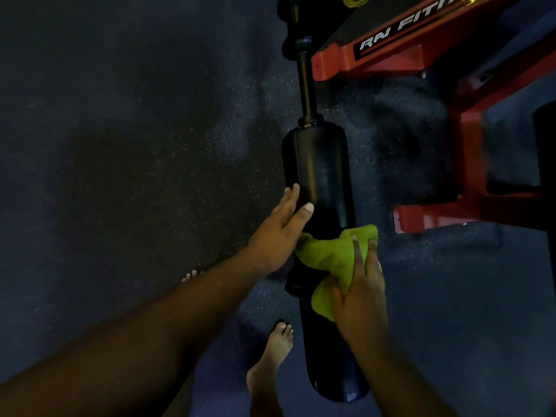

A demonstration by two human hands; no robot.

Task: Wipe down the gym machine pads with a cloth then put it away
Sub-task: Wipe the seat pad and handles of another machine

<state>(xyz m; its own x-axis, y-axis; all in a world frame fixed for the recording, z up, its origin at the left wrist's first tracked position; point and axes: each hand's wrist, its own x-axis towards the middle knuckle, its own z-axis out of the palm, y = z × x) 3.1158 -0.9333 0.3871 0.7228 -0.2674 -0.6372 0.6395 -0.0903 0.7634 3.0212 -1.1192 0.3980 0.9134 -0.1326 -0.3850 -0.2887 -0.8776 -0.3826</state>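
From my seat, the cloth (332, 260) hides a band of the roller pad (319, 176), and my right hand (359, 293) covers the stretch just below the cloth. The red frame (469, 139) beside the pad runs off the right edge, its white lettering (412, 25) cut short at the top.

Dim room with a dark speckled rubber floor (135, 145); a red metal machine frame (469, 139) stands at upper right; white lettering on a black strip (406, 28) crosses it.
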